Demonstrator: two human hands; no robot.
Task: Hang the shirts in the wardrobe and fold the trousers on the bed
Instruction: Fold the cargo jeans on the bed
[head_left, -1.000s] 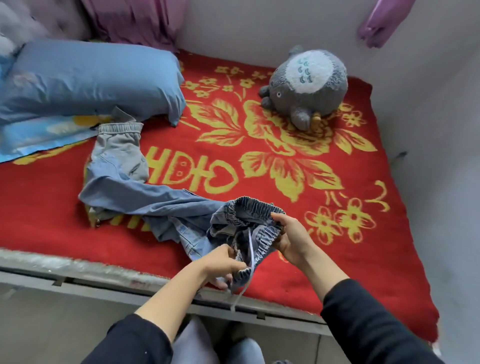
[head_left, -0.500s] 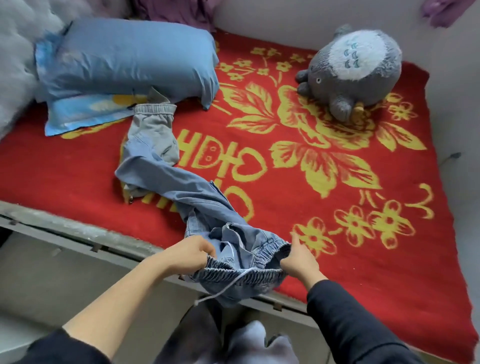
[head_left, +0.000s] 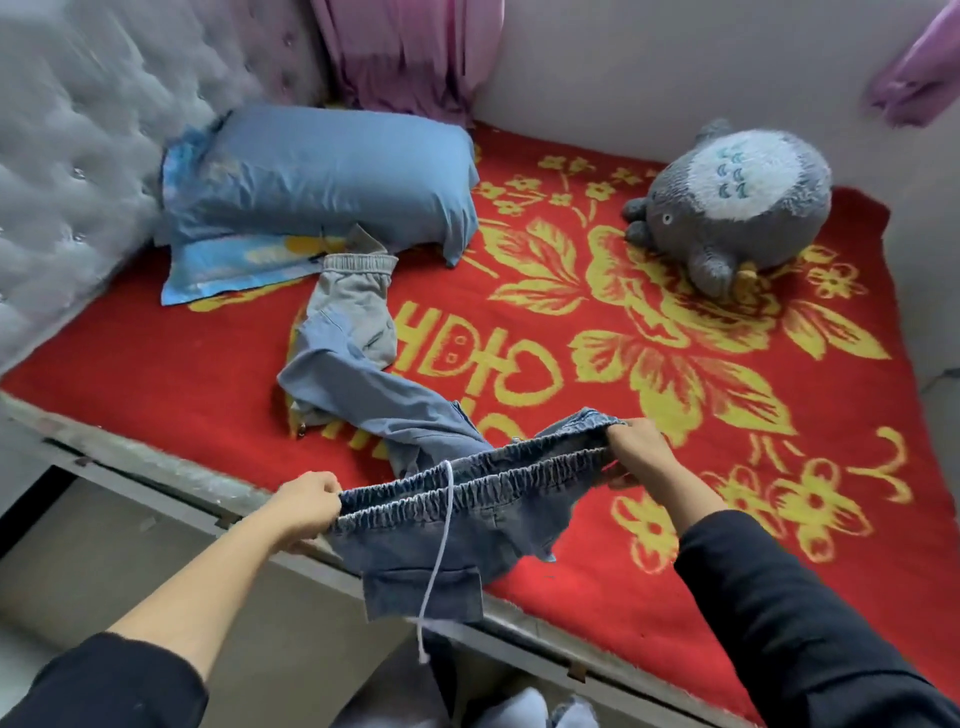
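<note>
A pair of blue denim trousers (head_left: 426, 525) lies across the near part of the bed (head_left: 779, 525), which has a red cover with yellow flowers. Its elastic waistband is pulled out flat between my hands, just above the bed's front edge. My left hand (head_left: 306, 506) grips the waistband's left end. My right hand (head_left: 636, 452) grips its right end. A white drawstring hangs down from the middle of the waistband. The trouser legs trail back and left over the cover toward the pillow, one cuff lying near it.
A blue pillow (head_left: 322, 171) sits on a patterned pillowcase at the back left, against a grey tufted headboard (head_left: 78, 156). A grey plush toy (head_left: 727, 202) rests at the back right. Pink curtains (head_left: 405, 57) hang behind. The bed's metal frame edge (head_left: 156, 462) runs along the front.
My hands moved apart and stretched the bunched waistband out flat. The view shifted left and back, showing the headboard.
</note>
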